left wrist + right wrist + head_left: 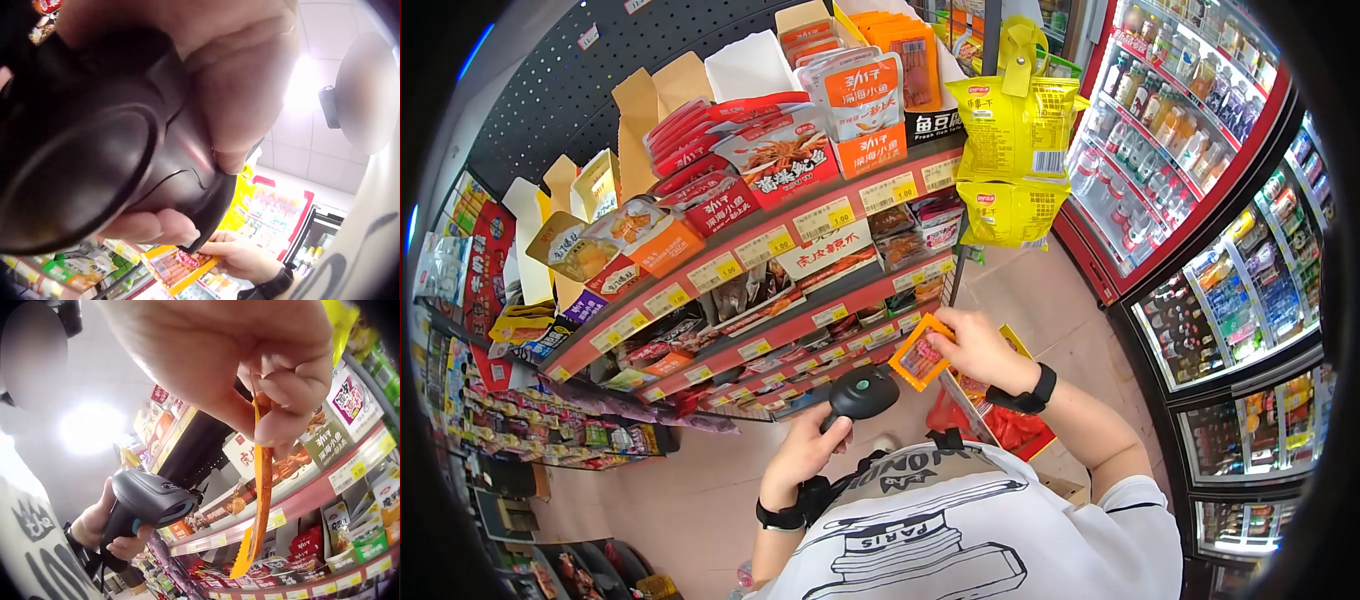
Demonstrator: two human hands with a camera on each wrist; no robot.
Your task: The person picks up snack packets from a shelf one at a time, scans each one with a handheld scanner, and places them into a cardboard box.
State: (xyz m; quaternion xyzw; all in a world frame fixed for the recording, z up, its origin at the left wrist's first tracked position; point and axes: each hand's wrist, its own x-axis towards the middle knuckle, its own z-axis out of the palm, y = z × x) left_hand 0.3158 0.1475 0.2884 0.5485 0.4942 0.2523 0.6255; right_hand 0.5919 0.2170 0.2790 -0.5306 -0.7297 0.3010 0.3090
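Observation:
A black handheld scanner (863,393) is gripped by the left hand (804,447), fingers wrapped round its handle; the right wrist view shows the same scanner (150,503) from the side. The right hand (983,350) pinches an orange snack packet (920,352) by its edge, a short way right of the scanner's head and apart from it. In the left wrist view the packet (178,267) shows its printed face and a barcode patch. Seen edge-on in the right wrist view, the packet (264,494) hangs from the thumb and fingers of the right hand (250,369).
Snack shelves (780,245) with price tags run along the front and left. Yellow bags (1012,130) hang at the shelf end. Drink fridges (1170,130) stand at the right. Below the right forearm is a box (1040,440) with red plastic in it.

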